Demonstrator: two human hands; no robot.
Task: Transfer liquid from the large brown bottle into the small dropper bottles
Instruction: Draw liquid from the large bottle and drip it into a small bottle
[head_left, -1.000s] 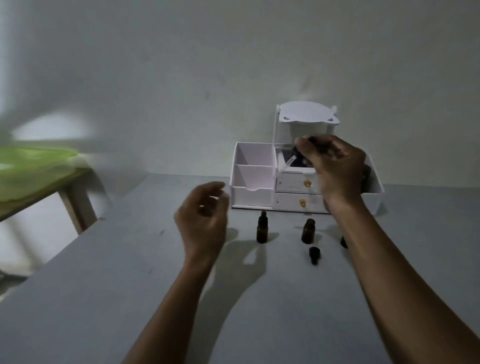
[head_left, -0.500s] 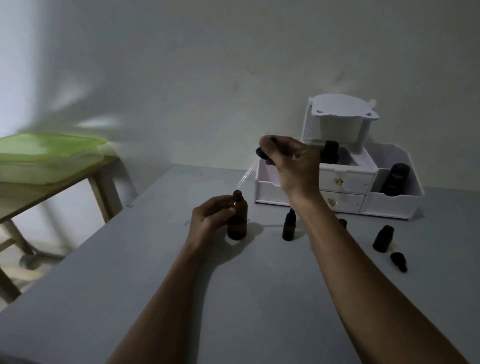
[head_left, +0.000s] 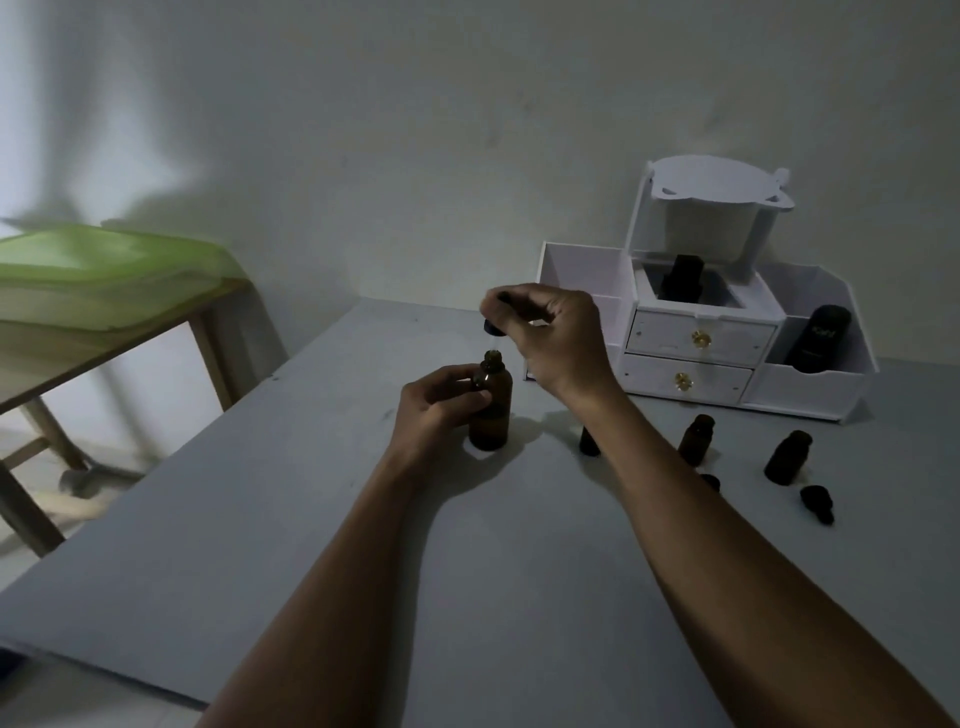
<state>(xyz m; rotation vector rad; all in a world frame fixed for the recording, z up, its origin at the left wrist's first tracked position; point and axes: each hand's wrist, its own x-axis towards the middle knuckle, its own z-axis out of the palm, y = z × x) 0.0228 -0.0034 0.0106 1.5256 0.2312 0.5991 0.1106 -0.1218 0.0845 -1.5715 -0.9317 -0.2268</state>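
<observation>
Dropper (head_left: 492, 329) lower, in pinch of right hand (head_left: 555, 340); left hand (head_left: 435, 411) around large brown bottle (head_left: 494, 415).

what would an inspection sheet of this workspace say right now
surface: grey table, dimly lit
job's things: large brown bottle upright, uncapped; dropper just above its mouth; three small bottles standing to its right; two loose caps beside them
clutter: white organiser, two dark bottles in it
grippers: left hand grips large brown bottle; right hand pinches dropper
cables: nothing seen
surroundings: green container on wooden side table, plain wall
</observation>
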